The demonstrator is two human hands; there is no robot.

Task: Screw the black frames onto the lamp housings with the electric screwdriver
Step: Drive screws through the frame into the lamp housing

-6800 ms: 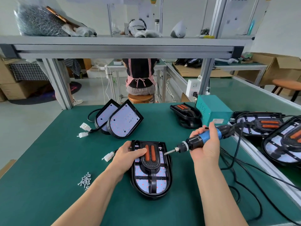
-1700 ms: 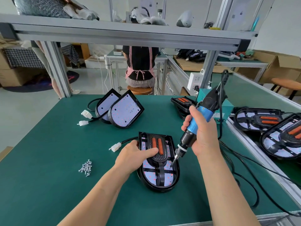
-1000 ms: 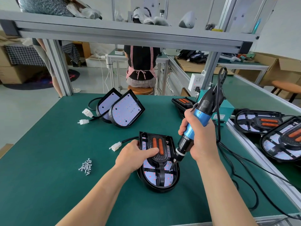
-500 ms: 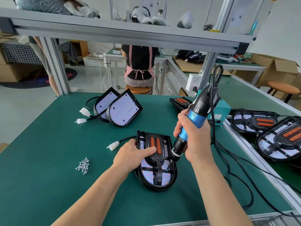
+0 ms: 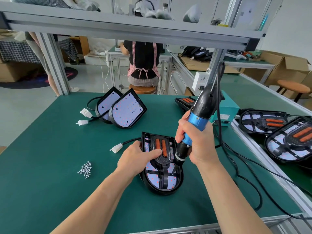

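A black lamp housing [image 5: 162, 186] lies flat on the green table [image 5: 42, 166], its white LED board showing. On it sits a black frame [image 5: 164, 159] with two orange strips. My left hand [image 5: 136, 160] presses down on the frame's left side, thumb stretched across it. My right hand [image 5: 197, 142] grips the blue and black electric screwdriver [image 5: 197, 122], held nearly upright. Its nose points down at the housing's right edge; the bit tip is hidden behind the chuck.
A pile of several screws [image 5: 85, 169] lies left of my arm. Two bare housings [image 5: 126, 109] lean at the back. Framed lamps [image 5: 287, 137] lie at the right beside a teal box [image 5: 228, 110]. Black cables [image 5: 243, 176] trail over the table's right side.
The screwdriver has swung from nearly level to nearly upright and come down onto the housing's right edge. My left hand stayed pressed on the frame.
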